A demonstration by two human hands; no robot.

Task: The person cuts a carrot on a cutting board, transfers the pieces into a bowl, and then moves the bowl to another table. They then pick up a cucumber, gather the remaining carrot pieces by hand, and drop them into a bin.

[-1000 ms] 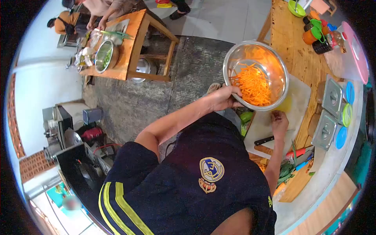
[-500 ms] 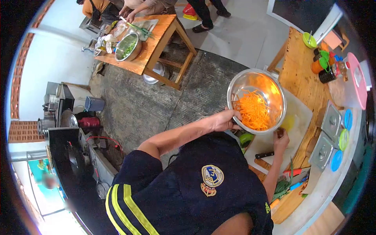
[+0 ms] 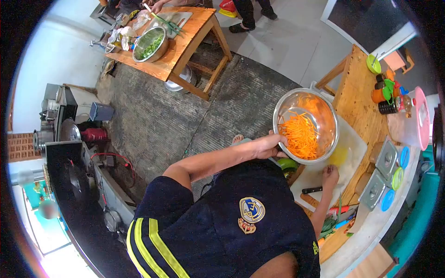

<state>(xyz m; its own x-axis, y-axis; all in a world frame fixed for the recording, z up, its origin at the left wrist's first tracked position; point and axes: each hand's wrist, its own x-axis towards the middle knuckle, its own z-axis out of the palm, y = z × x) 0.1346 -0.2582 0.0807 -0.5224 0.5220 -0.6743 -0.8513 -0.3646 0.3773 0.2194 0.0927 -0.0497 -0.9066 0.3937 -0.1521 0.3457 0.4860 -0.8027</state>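
1. Over the near edge of the wooden table [image 3: 353,99], the metal bowl [image 3: 326,116] sits tilted in the left hand [image 3: 269,146], whose thumb is over the rim with the fingers under it.
2. The bowl looks stiff and fairly light for its width, though smooth enough to slip if wet; a grip on the rolled rim, with fingers spread beneath, should suit it best.
3. Inside, the orange shreds [image 3: 300,136] look light, limp and easily bruised; they gather on the side nearest the left hand, so the weight probably sits close to the grip.
4. The hands are apart: the right hand [image 3: 330,176] is over the cutting board [image 3: 356,146], just beside the bowl, fingers bunched; whether they pinch anything, I cannot tell.
5. Near that hand, the knife [image 3: 312,190] lies on the board.
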